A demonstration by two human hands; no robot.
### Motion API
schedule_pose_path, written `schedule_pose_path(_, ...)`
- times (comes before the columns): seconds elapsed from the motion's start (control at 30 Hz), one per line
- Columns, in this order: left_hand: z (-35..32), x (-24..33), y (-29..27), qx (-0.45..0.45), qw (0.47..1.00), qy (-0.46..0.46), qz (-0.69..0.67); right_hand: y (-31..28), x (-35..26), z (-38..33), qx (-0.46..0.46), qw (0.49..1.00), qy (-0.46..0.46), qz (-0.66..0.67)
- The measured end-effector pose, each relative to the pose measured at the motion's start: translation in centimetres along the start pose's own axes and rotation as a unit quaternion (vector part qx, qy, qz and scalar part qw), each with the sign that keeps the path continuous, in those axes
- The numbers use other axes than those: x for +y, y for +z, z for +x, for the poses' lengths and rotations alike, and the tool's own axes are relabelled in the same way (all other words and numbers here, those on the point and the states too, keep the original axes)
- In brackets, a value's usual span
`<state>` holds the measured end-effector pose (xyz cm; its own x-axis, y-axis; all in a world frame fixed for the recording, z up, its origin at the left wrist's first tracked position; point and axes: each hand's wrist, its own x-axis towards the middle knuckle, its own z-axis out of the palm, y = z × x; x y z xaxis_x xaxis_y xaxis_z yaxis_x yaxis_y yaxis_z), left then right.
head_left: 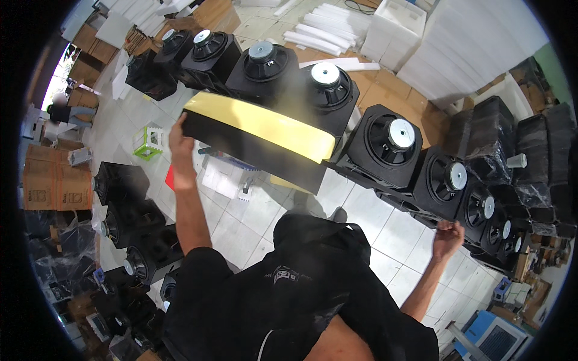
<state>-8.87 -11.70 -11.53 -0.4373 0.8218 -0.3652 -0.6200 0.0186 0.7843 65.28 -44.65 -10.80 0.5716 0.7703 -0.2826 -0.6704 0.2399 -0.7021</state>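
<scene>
My left hand (pixel 180 138) is closed round the left end of a long, slightly bowed panel (pixel 253 150). It has a black side and a bright yellow face and is held up in front of a row of black speaker cabinets. Its right end reaches close to a cabinet with a large round driver (pixel 388 138). My right hand (pixel 448 237) is off to the right, fingers curled together, beside the near edge of another speaker cabinet (pixel 442 180). Whatever its fingers may hold is too small to make out.
More speaker cabinets (pixel 150 256) stand at the left, near cardboard boxes (pixel 57 177). A white tiled floor (pixel 385 222) lies below, with a green-and-white box (pixel 147 143) on it. Plastic-wrapped black stacks (pixel 490 138) stand at right; white foam strips (pixel 331 27) lie behind. Far left, a person (pixel 69 111).
</scene>
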Motion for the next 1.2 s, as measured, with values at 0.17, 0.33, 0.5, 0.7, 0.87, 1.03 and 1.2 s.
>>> schedule_pose_path(0.17,8.2,8.1,-12.0,0.046,0.993,0.019,0.105,-6.1,-9.9,3.8,0.020,0.997,0.031,-0.073)
schedule_pose_path(0.33,8.9,17.3,-23.4,0.221,0.952,0.122,0.174,-16.7,-17.8,8.9,0.175,0.979,0.058,-0.083)
schedule_pose_path(0.5,0.6,19.4,-29.6,0.402,0.644,0.111,0.642,-21.0,-28.6,9.6,0.291,0.946,-0.044,-0.137)
schedule_pose_path(0.7,-8.7,5.5,-8.4,0.512,0.131,0.320,0.786,-16.9,-40.3,5.9,0.023,0.986,-0.074,-0.145)
schedule_pose_path(0.87,-20.4,-12.8,12.3,-0.450,0.499,-0.014,0.741,-7.6,-45.5,2.0,-0.048,0.929,-0.203,-0.306)
schedule_pose_path(1.03,-20.8,-22.4,9.7,-0.655,0.456,-0.163,0.580,-5.6,-48.1,0.5,0.009,0.933,-0.155,-0.325)
schedule_pose_path(1.2,-16.3,-24.7,7.8,-0.608,0.406,-0.085,0.677,-8.1,-55.1,-4.6,0.037,0.931,-0.168,-0.321)
